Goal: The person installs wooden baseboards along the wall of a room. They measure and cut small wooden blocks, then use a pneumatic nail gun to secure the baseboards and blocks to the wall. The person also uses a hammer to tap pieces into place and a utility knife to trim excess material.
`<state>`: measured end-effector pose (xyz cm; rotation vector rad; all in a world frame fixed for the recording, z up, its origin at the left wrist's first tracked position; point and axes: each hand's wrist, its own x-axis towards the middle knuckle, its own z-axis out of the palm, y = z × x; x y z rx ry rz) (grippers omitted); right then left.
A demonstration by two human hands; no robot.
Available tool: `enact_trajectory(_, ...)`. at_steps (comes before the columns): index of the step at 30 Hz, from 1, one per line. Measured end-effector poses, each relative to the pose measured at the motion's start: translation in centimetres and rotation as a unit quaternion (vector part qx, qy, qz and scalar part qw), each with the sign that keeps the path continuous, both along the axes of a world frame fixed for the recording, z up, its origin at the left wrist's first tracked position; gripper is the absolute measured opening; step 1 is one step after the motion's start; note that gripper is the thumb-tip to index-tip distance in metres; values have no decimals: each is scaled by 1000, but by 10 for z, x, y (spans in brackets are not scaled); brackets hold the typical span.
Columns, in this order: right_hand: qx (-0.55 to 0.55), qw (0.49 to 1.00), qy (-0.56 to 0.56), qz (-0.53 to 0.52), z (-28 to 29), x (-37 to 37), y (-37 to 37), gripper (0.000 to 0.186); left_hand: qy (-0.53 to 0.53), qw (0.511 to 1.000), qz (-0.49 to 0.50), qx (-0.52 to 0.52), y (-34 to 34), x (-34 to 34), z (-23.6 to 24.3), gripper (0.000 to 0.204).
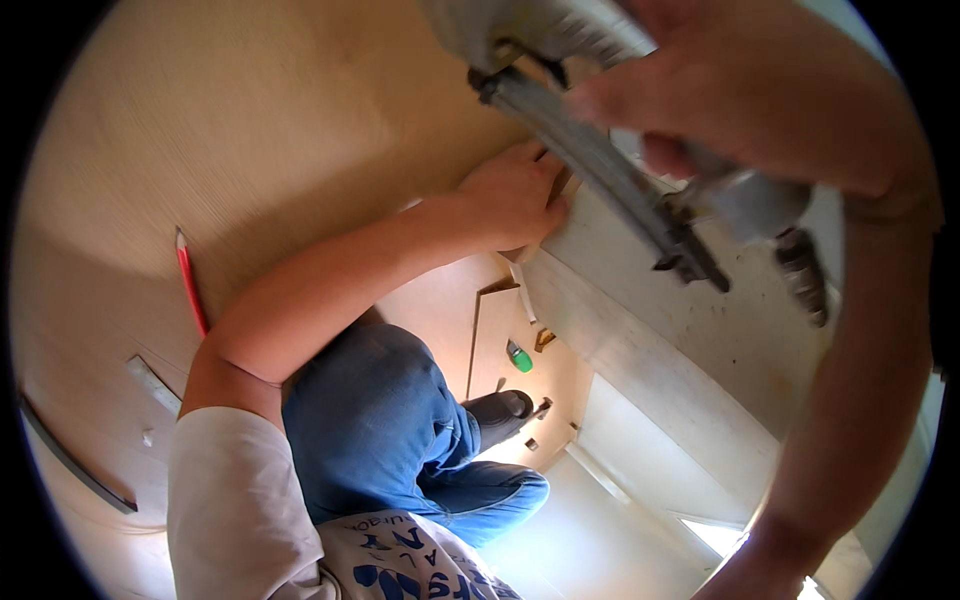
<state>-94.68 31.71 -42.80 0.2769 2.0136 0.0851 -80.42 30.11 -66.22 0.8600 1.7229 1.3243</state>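
Note:
In my raised right hand (740, 100) is a grey pneumatic nail gun (600, 165), gripped by its handle. Its long magazine slants down to the right, and an air fitting (802, 275) hangs from the handle's end. Beyond my bent knee, my left hand (510, 195) is closed at the edge where the wooden panel meets a pale board. Its fingers are round a small piece of wood (561, 185), mostly hidden by the hand. The nail gun's magazine passes close in front of those fingertips.
A red pencil (188, 275) lies on the wooden panel (290, 90) at left, near a pale strip (153, 384) and a dark curved strip (70, 458). A green-handled knife (520, 357) and wood scraps (544, 340) lie near my shoe (500, 415). A pale board (640, 350) runs along the right.

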Motion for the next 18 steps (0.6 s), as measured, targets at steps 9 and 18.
enact_trajectory(9, -1, 962, 209, -174, 26, 167, -57, 50, 14, 995, 54, 79, -10, -7, -2, 53)
enact_trajectory(18, 104, 903, 286, -302, -24, 424, -53, 32, -29, 1000, -5, 2, -7, -28, 5, 64)
